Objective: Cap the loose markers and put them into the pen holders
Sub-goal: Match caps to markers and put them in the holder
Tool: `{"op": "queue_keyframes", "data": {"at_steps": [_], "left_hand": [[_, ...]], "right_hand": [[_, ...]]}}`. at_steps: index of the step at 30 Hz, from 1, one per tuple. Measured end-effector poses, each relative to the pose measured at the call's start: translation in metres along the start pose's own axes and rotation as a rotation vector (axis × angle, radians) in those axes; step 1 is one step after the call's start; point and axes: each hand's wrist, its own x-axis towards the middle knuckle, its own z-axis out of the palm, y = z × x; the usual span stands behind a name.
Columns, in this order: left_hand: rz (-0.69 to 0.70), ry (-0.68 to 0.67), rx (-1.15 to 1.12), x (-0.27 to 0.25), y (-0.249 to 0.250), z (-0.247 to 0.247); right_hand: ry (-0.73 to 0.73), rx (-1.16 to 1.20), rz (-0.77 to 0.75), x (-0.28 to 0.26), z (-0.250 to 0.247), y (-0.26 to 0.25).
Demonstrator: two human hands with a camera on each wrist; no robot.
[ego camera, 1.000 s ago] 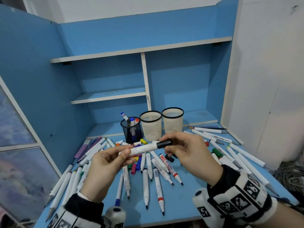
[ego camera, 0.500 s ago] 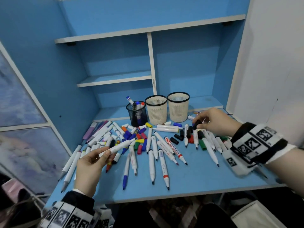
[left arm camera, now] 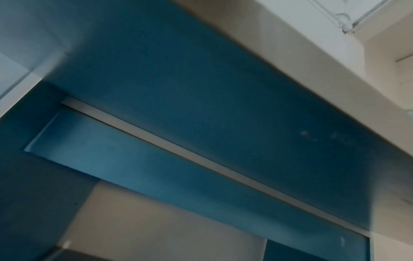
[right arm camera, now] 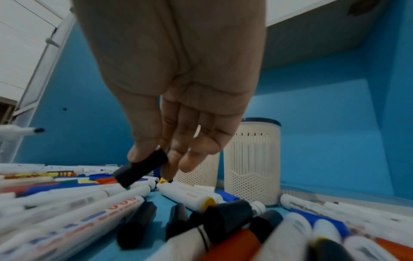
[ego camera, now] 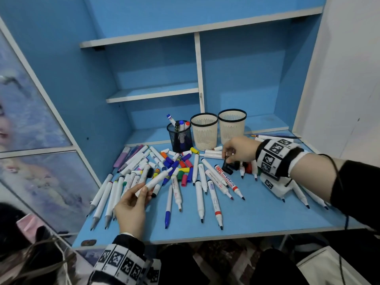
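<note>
My left hand (ego camera: 144, 191) grips a white uncapped marker (ego camera: 154, 182) by its lower end, tip pointing up and right over the pile. My right hand (ego camera: 226, 159) is at the back right of the desk. Its thumb and forefinger pinch a black cap (right arm camera: 140, 168), lifted just above several other black caps (ego camera: 232, 166). Many uncapped markers (ego camera: 213, 192) and coloured caps (ego camera: 181, 167) lie spread on the blue desk (ego camera: 257, 219). A black mesh holder (ego camera: 181, 136) with a few capped markers stands at the back, beside two cream holders (ego camera: 204, 130) (ego camera: 232, 126). The left wrist view shows only shelf and wall.
Blue shelves (ego camera: 154, 91) rise behind the holders, and a blue side panel (ego camera: 72, 99) closes the left. A white wall (ego camera: 349, 79) stands at the right. More markers (ego camera: 304, 198) lie under my right forearm. The desk's front edge (ego camera: 226, 236) is near my body.
My right hand let go of the marker, reached to the black caps at the right and now pinches one. My left hand sank to the left with the marker.
</note>
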Motion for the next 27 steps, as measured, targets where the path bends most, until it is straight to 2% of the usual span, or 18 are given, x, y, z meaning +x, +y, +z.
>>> {"op": "queue_keyframes", "data": {"at_steps": [5, 13, 18, 23, 27], "left_hand": [[-0.021, -0.02, -0.013, 0.004, -0.005, -0.003], [-0.028, -0.082, -0.007, 0.005, -0.007, -0.004], [-0.041, -0.08, -0.02, 0.005, -0.006, -0.003], [-0.055, -0.095, -0.039, 0.006, -0.005, -0.003], [-0.064, -0.124, -0.024, 0.008, -0.007, -0.003]], "right_hand": [[0.007, -0.034, -0.007, 0.02, 0.0, -0.008], [-0.207, -0.218, 0.006, 0.032, 0.009, -0.01], [-0.217, -0.284, -0.027, 0.038, 0.014, -0.008], [-0.13, -0.259, 0.011, 0.041, 0.006, 0.001], [-0.247, -0.338, 0.079, 0.039, -0.002, 0.014]]}}
